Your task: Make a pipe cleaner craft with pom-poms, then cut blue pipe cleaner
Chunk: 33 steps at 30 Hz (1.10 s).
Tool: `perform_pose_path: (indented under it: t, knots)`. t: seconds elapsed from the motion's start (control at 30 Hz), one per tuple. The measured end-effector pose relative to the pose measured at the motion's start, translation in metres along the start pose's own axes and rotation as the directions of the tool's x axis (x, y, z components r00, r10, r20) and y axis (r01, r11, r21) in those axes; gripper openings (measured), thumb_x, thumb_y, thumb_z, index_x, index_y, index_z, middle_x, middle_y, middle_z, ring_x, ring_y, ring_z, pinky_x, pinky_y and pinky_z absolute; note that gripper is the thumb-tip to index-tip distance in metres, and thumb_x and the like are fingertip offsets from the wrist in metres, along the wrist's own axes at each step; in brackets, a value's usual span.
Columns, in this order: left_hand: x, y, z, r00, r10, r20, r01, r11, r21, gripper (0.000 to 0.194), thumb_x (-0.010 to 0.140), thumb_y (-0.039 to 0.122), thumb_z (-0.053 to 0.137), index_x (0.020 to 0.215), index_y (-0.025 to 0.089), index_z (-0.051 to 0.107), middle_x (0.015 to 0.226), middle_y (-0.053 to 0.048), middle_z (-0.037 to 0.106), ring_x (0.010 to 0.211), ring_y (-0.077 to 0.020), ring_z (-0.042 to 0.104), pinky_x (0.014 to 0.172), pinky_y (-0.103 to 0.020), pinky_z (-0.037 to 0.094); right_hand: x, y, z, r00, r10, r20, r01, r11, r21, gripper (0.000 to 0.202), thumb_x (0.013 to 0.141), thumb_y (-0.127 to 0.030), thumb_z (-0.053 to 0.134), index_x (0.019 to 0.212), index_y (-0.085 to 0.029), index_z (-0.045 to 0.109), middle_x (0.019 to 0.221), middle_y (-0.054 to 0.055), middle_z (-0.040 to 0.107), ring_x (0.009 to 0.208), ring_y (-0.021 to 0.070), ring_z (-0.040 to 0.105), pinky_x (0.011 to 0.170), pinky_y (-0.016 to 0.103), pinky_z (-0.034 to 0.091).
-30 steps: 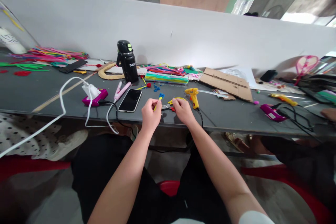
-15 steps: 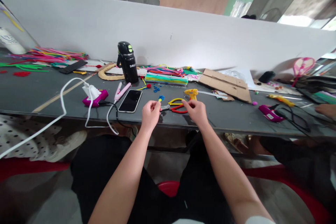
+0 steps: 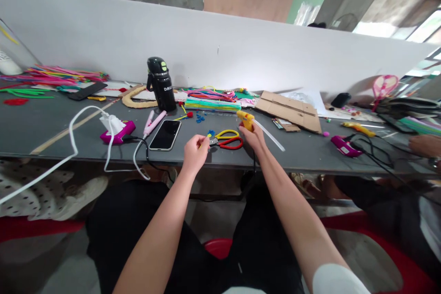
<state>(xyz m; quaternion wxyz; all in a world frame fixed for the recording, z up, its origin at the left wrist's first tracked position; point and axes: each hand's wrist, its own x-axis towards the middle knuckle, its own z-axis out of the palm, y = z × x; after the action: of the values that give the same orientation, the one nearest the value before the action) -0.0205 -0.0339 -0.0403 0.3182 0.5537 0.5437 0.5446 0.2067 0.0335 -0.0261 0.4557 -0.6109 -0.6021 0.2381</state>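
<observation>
My left hand [image 3: 195, 152] is closed in a pinch at the table's front edge. From its fingertips pokes a small blue and yellow fuzzy piece [image 3: 210, 133], seemingly of pipe cleaner. My right hand [image 3: 253, 138] is wrapped round the grip of a yellow hot glue gun [image 3: 245, 120], its nozzle tilted up and to the left. A long clear glue stick [image 3: 272, 138] sticks out of the gun's back toward the lower right. Between my hands lie pliers [image 3: 214, 141] with one yellow and one red handle, their jaws close by my left fingers.
Left of my hands are a phone [image 3: 165, 135], a pink hair-straightener-like tool [image 3: 155, 124], and a purple power socket [image 3: 119, 133] with cables. A black bottle [image 3: 162, 89], pipe cleaners [image 3: 210, 104] and cardboard [image 3: 289, 111] line the back. Another person's hand [image 3: 425, 145] is at far right.
My right hand has left the pliers' handles and taken hold of the glue gun, turning it so the glue stick slants down. My left hand keeps its pinch. The view has shifted slightly.
</observation>
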Motion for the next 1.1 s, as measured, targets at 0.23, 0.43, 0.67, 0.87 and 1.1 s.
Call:
perform_pose_path:
  t: [0.23, 0.43, 0.67, 0.87, 1.1]
  knots:
    - [0.003, -0.003, 0.002, 1.000, -0.010, -0.017, 0.010, 1.000, 0.024, 0.024, 0.083, 0.042, 0.061, 0.081, 0.018, 0.066, 0.067, -0.003, 0.069, 0.059, -0.0167, 0.062, 0.060, -0.026, 0.046, -0.032, -0.022, 0.014, 0.966, -0.030, 0.256, -0.103, 0.865, 0.490, 0.035, 0.073, -0.053, 0.071, 0.064, -0.020, 0.064, 0.064, 0.003, 0.064, 0.051, 0.0130, 0.052, 0.053, 0.030, 0.046]
    - [0.003, -0.002, 0.002, 0.999, 0.024, -0.036, -0.020, 0.995, 0.102, 0.024, 0.084, 0.041, 0.061, 0.079, 0.019, 0.065, 0.068, -0.003, 0.069, 0.061, -0.0166, 0.060, 0.061, -0.026, 0.044, -0.047, -0.017, 0.020, 0.954, -0.064, 0.294, -0.081, 0.887, 0.454, 0.029, 0.074, -0.049, 0.073, 0.072, -0.020, 0.069, 0.067, 0.001, 0.065, 0.059, 0.0134, 0.055, 0.060, 0.028, 0.047]
    - [0.000, -0.002, 0.004, 0.995, 0.078, -0.064, -0.068, 0.986, 0.153, 0.023, 0.086, 0.040, 0.058, 0.080, 0.019, 0.064, 0.072, -0.003, 0.069, 0.067, -0.0174, 0.062, 0.066, -0.027, 0.044, -0.053, -0.011, 0.022, 0.928, -0.092, 0.361, -0.043, 0.935, 0.351, 0.030, 0.076, -0.049, 0.071, 0.080, -0.019, 0.071, 0.071, 0.001, 0.067, 0.061, 0.0134, 0.057, 0.059, 0.026, 0.046]
    - [0.001, -0.004, 0.005, 0.993, 0.080, -0.083, -0.065, 0.984, 0.166, 0.023, 0.086, 0.041, 0.058, 0.082, 0.019, 0.065, 0.074, -0.003, 0.070, 0.067, -0.0167, 0.061, 0.066, -0.026, 0.045, -0.051, -0.009, 0.025, 0.937, -0.070, 0.341, -0.034, 0.957, 0.289, 0.029, 0.075, -0.045, 0.069, 0.084, -0.018, 0.072, 0.073, 0.002, 0.069, 0.067, 0.0155, 0.060, 0.064, 0.026, 0.048]
    - [0.002, -0.009, 0.006, 0.986, 0.110, -0.125, -0.090, 0.983, 0.159, 0.022, 0.086, 0.040, 0.058, 0.081, 0.019, 0.064, 0.074, -0.003, 0.068, 0.068, -0.0168, 0.060, 0.066, -0.026, 0.044, -0.053, -0.018, 0.022, 0.934, -0.075, 0.350, -0.013, 0.970, 0.243, 0.022, 0.073, -0.039, 0.063, 0.077, -0.019, 0.069, 0.067, 0.001, 0.065, 0.065, 0.0157, 0.058, 0.062, 0.027, 0.046]
